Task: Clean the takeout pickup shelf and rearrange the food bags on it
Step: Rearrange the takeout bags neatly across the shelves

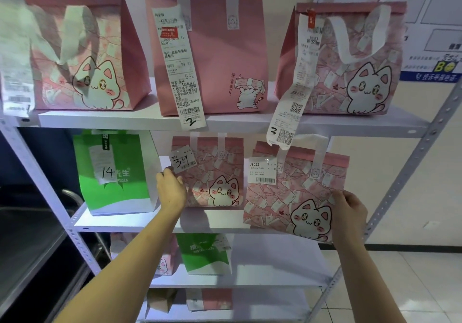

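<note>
A white metal shelf (155,120) holds food bags on several levels. On the second level my left hand (171,191) grips the left edge of a pink cat bag (215,172) tagged 34. My right hand (348,212) holds the right side of another pink cat bag (287,197) with a J8022 label, which hangs over the board's front edge. A green and white pizza bag (115,172) marked 14 stands at the left. The top level carries three pink bags (82,55), (220,55), (350,67) with long receipts.
Lower levels hold a green bag (203,254), small pink bags (165,260) and a brown bag (162,299). A dark counter (27,235) stands to the left. Perforated shelf posts (410,172) rise at the right, with tiled floor (412,272) beyond.
</note>
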Motion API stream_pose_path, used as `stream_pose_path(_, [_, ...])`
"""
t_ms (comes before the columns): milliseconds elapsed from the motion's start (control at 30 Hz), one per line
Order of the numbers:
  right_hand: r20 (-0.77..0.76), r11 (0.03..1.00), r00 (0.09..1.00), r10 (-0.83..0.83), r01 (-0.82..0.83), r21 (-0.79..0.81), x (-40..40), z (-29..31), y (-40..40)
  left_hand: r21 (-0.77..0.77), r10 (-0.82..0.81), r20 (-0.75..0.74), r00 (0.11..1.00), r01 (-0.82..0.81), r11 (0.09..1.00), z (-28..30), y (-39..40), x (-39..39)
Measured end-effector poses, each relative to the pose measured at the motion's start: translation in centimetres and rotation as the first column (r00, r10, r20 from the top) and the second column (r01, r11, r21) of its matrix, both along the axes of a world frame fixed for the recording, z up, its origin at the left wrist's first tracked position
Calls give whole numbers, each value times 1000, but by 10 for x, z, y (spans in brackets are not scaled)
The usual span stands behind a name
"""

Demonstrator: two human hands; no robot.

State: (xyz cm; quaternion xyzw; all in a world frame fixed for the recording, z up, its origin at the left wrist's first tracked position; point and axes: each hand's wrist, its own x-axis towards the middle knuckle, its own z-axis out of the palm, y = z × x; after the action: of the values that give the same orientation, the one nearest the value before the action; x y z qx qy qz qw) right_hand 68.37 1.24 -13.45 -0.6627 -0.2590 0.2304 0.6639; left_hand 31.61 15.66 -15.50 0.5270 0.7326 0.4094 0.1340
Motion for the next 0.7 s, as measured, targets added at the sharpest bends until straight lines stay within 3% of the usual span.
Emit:
stream_pose_path(167, [-12, 1000, 1000, -7, 7, 22, 6, 5, 6, 107, -165, 6, 986, 163, 981, 1, -11, 35])
stream_pose_path(400, [-16, 999, 1000, -7, 7, 34, 16, 15, 25, 4, -538, 37, 842, 538, 843, 19, -22, 126])
stream_pose_path(500, [-23, 999, 999, 26, -25, 35, 21, 17, 36, -15, -569, 56, 821, 570, 821, 22, -16, 151])
stream_pose_path(700, [24, 996, 996, 85, -86, 40, 48, 16, 73, -71, -504, 45, 862, 506, 859, 28, 2, 174])
